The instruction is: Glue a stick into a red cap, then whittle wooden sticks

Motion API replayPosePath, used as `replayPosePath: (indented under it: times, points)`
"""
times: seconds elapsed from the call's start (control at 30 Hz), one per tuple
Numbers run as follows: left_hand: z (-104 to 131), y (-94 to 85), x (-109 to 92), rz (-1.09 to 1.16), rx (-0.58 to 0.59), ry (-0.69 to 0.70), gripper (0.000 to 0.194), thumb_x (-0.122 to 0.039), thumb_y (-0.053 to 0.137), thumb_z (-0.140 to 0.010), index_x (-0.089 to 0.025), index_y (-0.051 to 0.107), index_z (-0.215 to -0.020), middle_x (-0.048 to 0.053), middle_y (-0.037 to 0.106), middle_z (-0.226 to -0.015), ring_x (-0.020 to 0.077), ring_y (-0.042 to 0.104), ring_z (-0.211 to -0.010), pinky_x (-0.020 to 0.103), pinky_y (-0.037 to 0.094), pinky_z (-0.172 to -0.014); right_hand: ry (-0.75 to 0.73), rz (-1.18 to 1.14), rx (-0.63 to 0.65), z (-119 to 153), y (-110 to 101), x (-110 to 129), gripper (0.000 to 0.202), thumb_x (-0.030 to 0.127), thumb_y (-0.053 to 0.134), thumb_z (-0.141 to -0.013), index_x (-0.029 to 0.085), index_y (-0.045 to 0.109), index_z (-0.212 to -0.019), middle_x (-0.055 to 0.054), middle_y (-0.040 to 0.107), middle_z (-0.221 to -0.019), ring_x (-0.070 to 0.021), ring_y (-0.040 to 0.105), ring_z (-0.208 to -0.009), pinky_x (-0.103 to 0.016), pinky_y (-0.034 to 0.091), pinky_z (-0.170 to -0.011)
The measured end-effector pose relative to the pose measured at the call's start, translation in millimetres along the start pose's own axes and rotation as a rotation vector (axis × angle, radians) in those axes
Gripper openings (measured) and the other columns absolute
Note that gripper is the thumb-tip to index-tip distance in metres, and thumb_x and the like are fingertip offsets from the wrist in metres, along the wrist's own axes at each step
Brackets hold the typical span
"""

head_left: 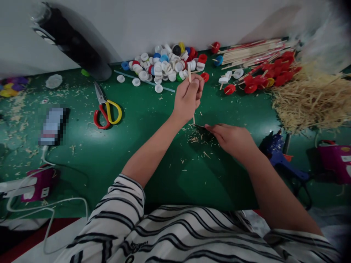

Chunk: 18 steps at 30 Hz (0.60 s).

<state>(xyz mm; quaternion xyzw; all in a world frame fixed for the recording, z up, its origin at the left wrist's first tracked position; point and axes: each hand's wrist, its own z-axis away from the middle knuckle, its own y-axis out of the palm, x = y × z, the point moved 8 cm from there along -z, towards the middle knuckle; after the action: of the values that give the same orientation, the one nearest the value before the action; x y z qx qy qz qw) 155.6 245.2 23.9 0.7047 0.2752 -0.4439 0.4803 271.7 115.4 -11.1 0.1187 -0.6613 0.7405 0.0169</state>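
Left hand (189,96) grips a thin stick (189,75) nearly upright over the worktop (156,153), right of the scissors (105,109); the right hand (233,140) pinches what looks like a blade (200,126) at the stick's lower end. Pushing too hard might snap the stick; a loose grip might let it twist

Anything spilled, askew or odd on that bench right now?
Mostly loose litter: pale shavings lie in a small heap near the lower end of the stick in the left hand, and more scraps are strewn around the phone on the green table. Nothing looks clearly damaged.
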Motion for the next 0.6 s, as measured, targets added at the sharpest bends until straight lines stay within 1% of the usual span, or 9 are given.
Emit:
replayPosePath:
  times: [0.1,0.2,0.27,0.4,0.47,0.6]
  points:
    - [2,4.1,3,-0.041,0.029,0.003,0.043,-0.054,0.063,-0.102,-0.023,0.049,-0.076,-0.005,0.02,-0.068,0.0077,0.014,-0.054,0.028,0.012,-0.052,0.001,0.073,-0.011,-3,2,7,0.049,0.023,0.046,-0.106,0.035,0.073,-0.145,-0.001,0.08,-0.134,-0.0235,0.077,-0.094,-0.034,0.034,-0.058]
    - [4,4.4,3,-0.059,0.04,0.003,0.048,-0.062,0.062,-0.1,-0.023,0.048,-0.075,-0.005,0.021,-0.067,0.009,0.013,-0.055,0.03,0.012,-0.053,-0.01,0.083,0.006,-4,4,12,0.052,0.021,0.047,-0.104,0.035,0.071,-0.148,-0.002,0.081,-0.132,-0.0224,0.077,-0.092,-0.034,0.032,-0.057]
    - [4,1.2,3,-0.073,0.028,-0.001,0.048,-0.063,0.062,-0.1,-0.024,0.048,-0.075,-0.004,0.021,-0.066,0.0101,0.013,-0.056,0.031,0.013,-0.053,-0.017,0.067,0.0,-3,2,13,0.05,0.022,0.046,-0.105,0.035,0.073,-0.145,-0.002,0.081,-0.13,-0.022,0.077,-0.091,-0.034,0.032,-0.056]
    - [5,-5.1,1,-0.086,-0.012,-0.006,0.047,-0.064,0.061,-0.1,-0.026,0.048,-0.074,-0.005,0.019,-0.066,0.0119,0.011,-0.058,0.031,0.014,-0.051,-0.016,0.03,-0.05,2,-3,9,0.045,0.027,0.043,-0.108,0.034,0.077,-0.138,-0.002,0.083,-0.125,-0.0218,0.077,-0.09,-0.034,0.034,-0.056]
    - [6,-4.7,0,-0.094,-0.007,0.0,0.047,-0.063,0.059,-0.101,-0.025,0.048,-0.075,-0.005,0.019,-0.066,0.0115,0.011,-0.057,0.03,0.014,-0.05,-0.019,0.021,-0.054,4,-4,7,0.044,0.027,0.043,-0.108,0.033,0.078,-0.135,-0.002,0.083,-0.124,-0.0216,0.077,-0.088,-0.033,0.034,-0.056]
    - [9,-1.6,1,-0.085,0.028,0.004,0.043,-0.055,0.059,-0.104,-0.023,0.048,-0.077,-0.004,0.022,-0.068,0.009,0.015,-0.055,0.028,0.015,-0.05,-0.001,0.023,-0.036,7,-1,3,0.044,0.028,0.044,-0.108,0.032,0.078,-0.135,-0.002,0.083,-0.125,-0.0228,0.077,-0.088,-0.034,0.035,-0.056]
